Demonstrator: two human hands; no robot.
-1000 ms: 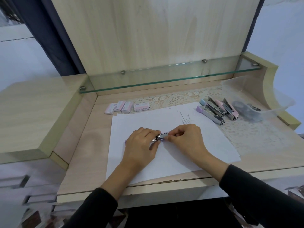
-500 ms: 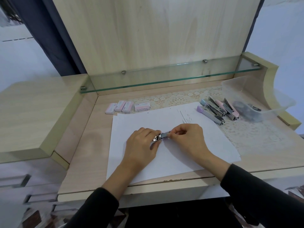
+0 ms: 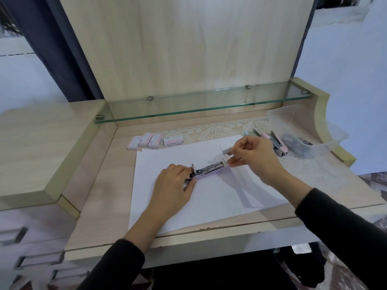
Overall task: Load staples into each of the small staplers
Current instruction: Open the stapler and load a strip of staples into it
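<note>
A small stapler (image 3: 207, 168) lies on the white paper sheet (image 3: 209, 197), its metal staple channel exposed. My left hand (image 3: 174, 187) grips its rear end against the paper. My right hand (image 3: 251, 158) is raised just right of the stapler's front and pinches a short strip of staples (image 3: 227, 151) between thumb and fingers. Several other small staplers (image 3: 276, 141), pink and blue, lie at the back right, partly hidden behind my right hand. Several staple boxes (image 3: 154, 140) stand in a row at the back left of the sheet.
A clear plastic tray (image 3: 326, 141) holding dark items sits at the far right on a lace mat (image 3: 209, 130). A glass shelf (image 3: 199, 107) overhangs the back of the desk. A raised wooden block (image 3: 41, 151) borders the left.
The stapler has been opened out, its metal channel now exposed. My right hand has lifted away to the right and up, now pinching a staple strip. The camera moved closer.
</note>
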